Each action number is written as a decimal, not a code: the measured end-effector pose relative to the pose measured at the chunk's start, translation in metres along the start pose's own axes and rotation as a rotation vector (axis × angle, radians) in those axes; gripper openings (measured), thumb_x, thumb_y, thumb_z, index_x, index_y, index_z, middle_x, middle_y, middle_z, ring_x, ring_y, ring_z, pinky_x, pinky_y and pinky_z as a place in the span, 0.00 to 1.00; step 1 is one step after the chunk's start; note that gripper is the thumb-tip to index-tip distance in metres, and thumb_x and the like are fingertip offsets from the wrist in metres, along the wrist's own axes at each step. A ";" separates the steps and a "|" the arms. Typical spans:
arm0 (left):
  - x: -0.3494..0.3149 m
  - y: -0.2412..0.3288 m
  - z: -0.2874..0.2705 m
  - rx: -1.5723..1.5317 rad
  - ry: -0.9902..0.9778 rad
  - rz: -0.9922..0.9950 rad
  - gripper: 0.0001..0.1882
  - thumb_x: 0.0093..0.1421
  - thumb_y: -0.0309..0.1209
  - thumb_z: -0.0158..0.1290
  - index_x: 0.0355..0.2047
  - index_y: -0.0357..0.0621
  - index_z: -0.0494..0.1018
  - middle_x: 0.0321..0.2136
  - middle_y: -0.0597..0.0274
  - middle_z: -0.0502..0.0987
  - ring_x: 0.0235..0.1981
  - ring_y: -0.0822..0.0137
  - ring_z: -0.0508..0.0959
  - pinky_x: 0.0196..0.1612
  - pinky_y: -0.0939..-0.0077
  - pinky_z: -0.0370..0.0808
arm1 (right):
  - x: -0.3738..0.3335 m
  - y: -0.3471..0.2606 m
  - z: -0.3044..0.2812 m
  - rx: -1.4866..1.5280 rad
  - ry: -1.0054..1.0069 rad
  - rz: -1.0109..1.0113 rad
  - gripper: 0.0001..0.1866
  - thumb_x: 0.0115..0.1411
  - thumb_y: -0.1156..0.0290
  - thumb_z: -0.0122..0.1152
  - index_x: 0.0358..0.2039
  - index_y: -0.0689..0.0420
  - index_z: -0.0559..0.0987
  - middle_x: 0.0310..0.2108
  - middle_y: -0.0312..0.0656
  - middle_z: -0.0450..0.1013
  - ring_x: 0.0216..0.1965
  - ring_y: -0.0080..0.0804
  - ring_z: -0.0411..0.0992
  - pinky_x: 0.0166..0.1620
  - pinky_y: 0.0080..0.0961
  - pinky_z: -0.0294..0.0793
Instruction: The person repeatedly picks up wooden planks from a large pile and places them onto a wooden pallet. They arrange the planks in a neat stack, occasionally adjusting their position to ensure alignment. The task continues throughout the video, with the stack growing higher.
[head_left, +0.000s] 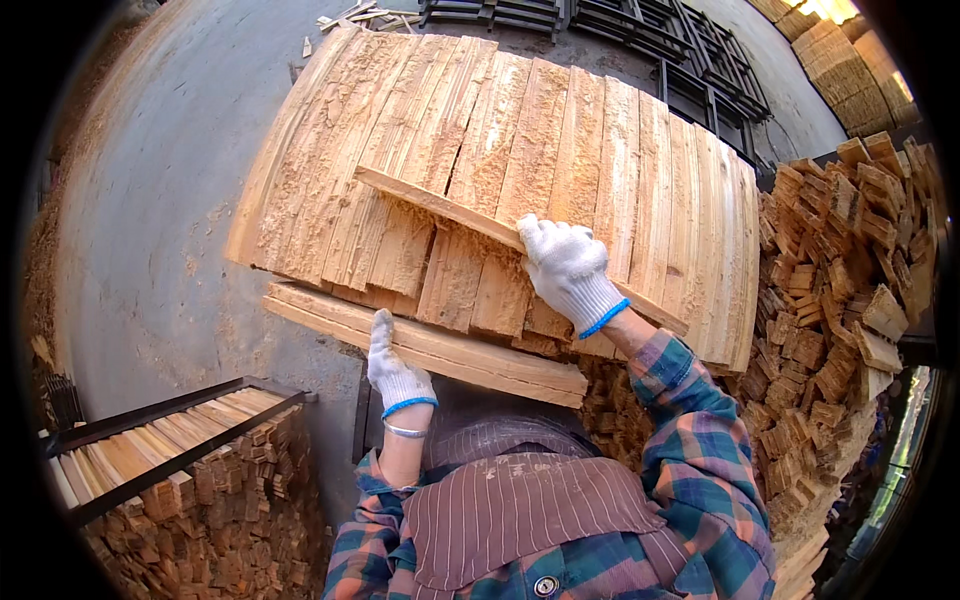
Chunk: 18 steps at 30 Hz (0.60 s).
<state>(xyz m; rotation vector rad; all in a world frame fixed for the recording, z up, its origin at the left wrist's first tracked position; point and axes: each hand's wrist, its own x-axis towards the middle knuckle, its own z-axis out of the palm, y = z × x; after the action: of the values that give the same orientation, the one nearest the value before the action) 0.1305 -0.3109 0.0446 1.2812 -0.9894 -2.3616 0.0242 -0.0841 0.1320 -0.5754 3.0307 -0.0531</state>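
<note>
My right hand [570, 262], in a white knit glove with a blue cuff, grips a narrow wooden slat [450, 210]. That slat slants across the top of a broad stack of rough planks [520, 130]. Nearer my body, my left hand [395, 368], gloved alike, is closed around a pair of wooden slats [450, 355], its thumb along the upper side. These two lie one against the other along the stack's near edge. The fingers of my left hand are hidden beneath them. Sawdust and splintered grain cover the planks.
At the right rises a high pile of cut wood pieces [820, 310]. A metal-framed rack of slats [180, 430] stands at the lower left. Black metal frames [690, 60] lie beyond the stack, near scattered offcuts [370, 17]. Grey concrete floor [170, 200] stretches along the left.
</note>
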 end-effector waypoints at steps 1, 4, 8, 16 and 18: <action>0.002 0.001 -0.003 -0.023 0.001 -0.013 0.18 0.65 0.32 0.50 0.52 0.38 0.75 0.55 0.58 0.75 0.57 0.68 0.72 0.62 0.71 0.64 | 0.000 -0.012 0.001 0.012 -0.010 -0.019 0.19 0.53 0.66 0.65 0.43 0.55 0.69 0.31 0.45 0.75 0.31 0.42 0.77 0.31 0.40 0.77; -0.009 0.018 -0.007 0.013 0.047 -0.009 0.19 0.65 0.34 0.52 0.53 0.37 0.74 0.53 0.57 0.76 0.55 0.65 0.73 0.61 0.68 0.66 | 0.001 -0.047 -0.002 0.088 -0.077 -0.033 0.17 0.54 0.66 0.64 0.40 0.56 0.70 0.30 0.44 0.75 0.31 0.42 0.78 0.29 0.39 0.78; -0.011 0.029 -0.020 -0.045 0.040 0.006 0.22 0.62 0.37 0.57 0.52 0.36 0.74 0.52 0.57 0.74 0.51 0.60 0.74 0.59 0.64 0.69 | 0.009 -0.091 -0.001 0.173 -0.111 -0.186 0.14 0.57 0.65 0.59 0.39 0.58 0.71 0.31 0.46 0.76 0.30 0.44 0.79 0.26 0.39 0.78; 0.003 0.051 -0.036 -0.127 0.066 -0.102 0.21 0.62 0.38 0.57 0.51 0.38 0.74 0.51 0.58 0.74 0.51 0.60 0.74 0.57 0.62 0.70 | 0.078 -0.145 -0.038 0.371 -0.528 -0.251 0.24 0.58 0.59 0.56 0.53 0.54 0.71 0.41 0.47 0.78 0.41 0.46 0.79 0.38 0.46 0.78; 0.018 0.047 -0.042 -0.130 0.127 -0.081 0.20 0.63 0.37 0.56 0.51 0.38 0.75 0.51 0.59 0.75 0.52 0.62 0.74 0.58 0.65 0.69 | 0.112 -0.148 -0.061 0.406 -0.523 -0.211 0.21 0.59 0.61 0.58 0.52 0.54 0.75 0.39 0.44 0.79 0.42 0.43 0.79 0.40 0.45 0.78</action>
<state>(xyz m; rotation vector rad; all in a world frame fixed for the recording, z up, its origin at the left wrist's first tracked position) 0.1513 -0.3726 0.0495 1.4245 -0.7466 -2.3276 -0.0299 -0.2611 0.1941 -0.7272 2.3559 -0.4396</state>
